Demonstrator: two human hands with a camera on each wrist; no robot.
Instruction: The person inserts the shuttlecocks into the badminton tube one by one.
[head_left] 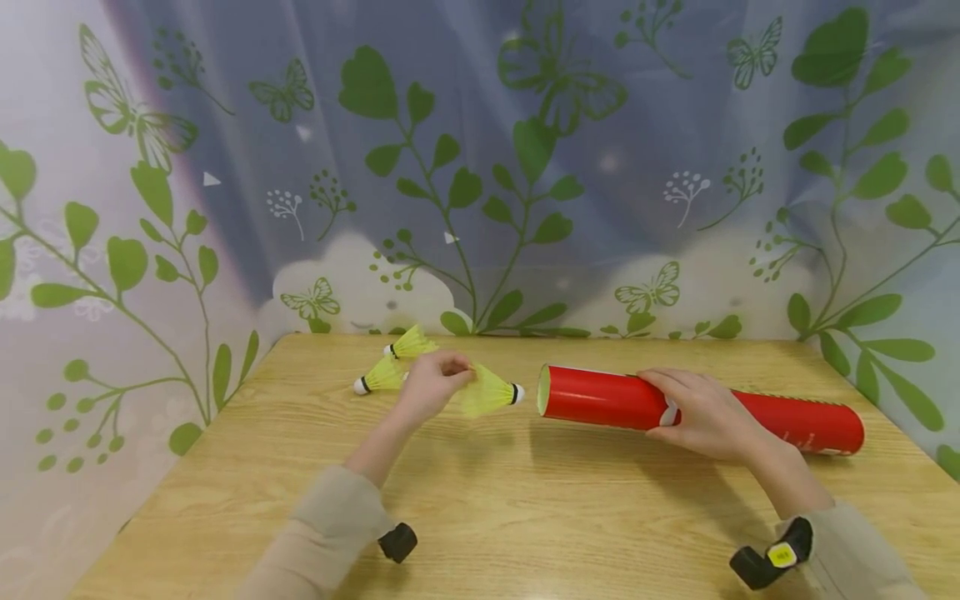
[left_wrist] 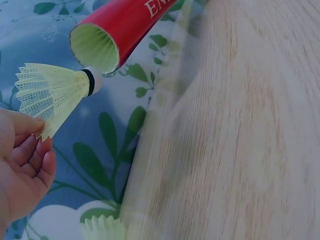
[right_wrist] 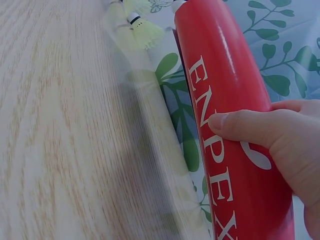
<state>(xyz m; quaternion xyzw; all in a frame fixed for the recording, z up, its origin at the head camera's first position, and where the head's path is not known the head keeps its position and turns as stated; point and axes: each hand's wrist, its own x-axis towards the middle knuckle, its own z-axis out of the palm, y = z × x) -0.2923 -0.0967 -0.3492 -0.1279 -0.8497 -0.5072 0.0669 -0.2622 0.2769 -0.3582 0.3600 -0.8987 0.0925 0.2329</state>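
Taking the red shuttlecock tube (head_left: 701,409) as the landmark: farthest to its left, near the back edge of the wooden table (head_left: 480,500), lie two yellow shuttlecocks. One shuttlecock (head_left: 381,377) rests with its white cork pointing left; the other shuttlecock (head_left: 408,342) lies just behind it, close to the leaf-and-butterfly printed curtain (head_left: 480,167).

Next toward the tube comes the left hand (head_left: 433,385), raised a little over the table, its fingertips (left_wrist: 31,125) pinched on the skirt rim of a third yellow shuttlecock (head_left: 489,392). This held shuttlecock is level, its black-banded white cork pointing right at the tube's open mouth (left_wrist: 94,48); the cork sits just outside that mouth, very near it but not inside. In the left wrist view the remaining fingers curl loosely under the skirt.

The tube itself lies on its side across the right half of the table, open end to the left, far end toward the table's right edge. White lettering runs along its red side. The right hand (head_left: 701,414) rests over the tube's middle, fingers wrapped across the top and the thumb (right_wrist: 250,127) pressed against the side, clamped round it.

A beige sleeve (head_left: 322,533) covers each forearm, and a black wrist-mounted device (head_left: 772,557) sits at the right cuff below the tube.
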